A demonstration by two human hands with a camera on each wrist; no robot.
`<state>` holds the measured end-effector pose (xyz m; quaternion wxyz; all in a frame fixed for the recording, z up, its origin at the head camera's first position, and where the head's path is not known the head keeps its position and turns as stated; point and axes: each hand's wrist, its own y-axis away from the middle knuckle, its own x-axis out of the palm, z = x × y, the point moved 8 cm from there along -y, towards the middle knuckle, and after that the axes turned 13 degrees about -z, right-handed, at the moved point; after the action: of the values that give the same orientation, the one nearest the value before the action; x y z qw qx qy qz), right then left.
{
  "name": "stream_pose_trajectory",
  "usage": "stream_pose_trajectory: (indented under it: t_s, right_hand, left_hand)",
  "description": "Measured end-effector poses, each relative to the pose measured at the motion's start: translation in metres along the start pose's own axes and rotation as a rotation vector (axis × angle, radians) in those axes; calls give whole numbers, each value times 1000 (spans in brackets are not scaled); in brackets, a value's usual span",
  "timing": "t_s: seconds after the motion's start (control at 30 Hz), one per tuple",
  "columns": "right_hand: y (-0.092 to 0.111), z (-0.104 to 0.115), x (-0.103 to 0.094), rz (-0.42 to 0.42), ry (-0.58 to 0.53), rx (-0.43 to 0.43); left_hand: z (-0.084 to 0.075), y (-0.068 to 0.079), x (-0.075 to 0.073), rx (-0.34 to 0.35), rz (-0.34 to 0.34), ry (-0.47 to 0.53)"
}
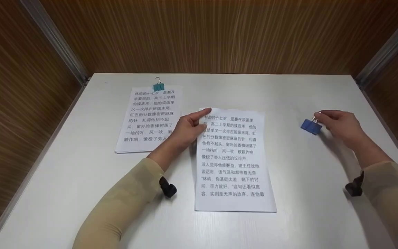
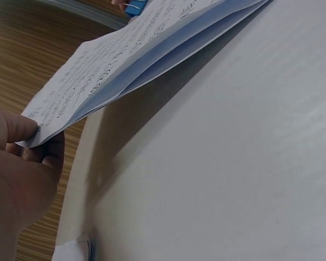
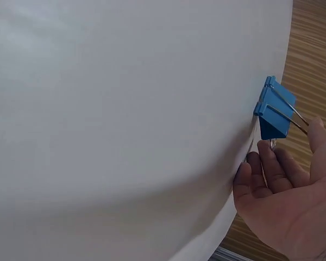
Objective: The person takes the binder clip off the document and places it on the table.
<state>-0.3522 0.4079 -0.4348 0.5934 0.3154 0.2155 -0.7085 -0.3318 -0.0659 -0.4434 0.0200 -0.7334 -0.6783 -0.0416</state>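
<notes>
My left hand (image 1: 184,133) pinches the upper left corner of a stack of printed paper sheets (image 1: 233,204) in the middle of the table. In the left wrist view the held end of the sheets (image 2: 106,68) is raised off the tabletop, with the edges slightly fanned along the side. Over at the right, my right hand (image 1: 340,127) holds a blue binder clip (image 1: 311,127) by its wire handles. The right wrist view shows the clip (image 3: 277,111) with the thumb on one handle and fingers at the other.
A second stack of printed sheets (image 1: 147,119), fastened at its top with a teal binder clip (image 1: 158,86), lies at the back left of the white table (image 1: 64,166). Wood-grain panels (image 1: 219,38) stand behind and along both sides. Each wrist carries a dark strap piece (image 1: 168,188).
</notes>
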Motion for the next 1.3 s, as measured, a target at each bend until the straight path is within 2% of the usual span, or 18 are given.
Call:
stream_pose_trajectory:
  t_s: [0.27,0.5,0.73,0.9,1.03,1.2,1.3]
  right_hand:
    - [3,2,3,-23,29,-2]
    - [5,8,3,-21,83,-12]
    - [11,13,1,-28,88,0]
    - [18,26,-6,-122,92,-47]
    - [29,46,-9,-211,93,-120]
    - [50,77,2,-238,107,-242]
    - [65,93,16,-209,134,-308]
  left_hand:
    - [6,-4,-4,-15,-4,-7]
    - [16,-11,-9,-61,-29,10]
    - [22,-15,-9,-83,-48,-76]
    - [21,-16,-6,-89,-5,-155]
    - [13,-12,-5,-55,58,-290]
    - [-2,-7,-6,80,96,-625]
    - [-10,-4,-6,156,99,-826]
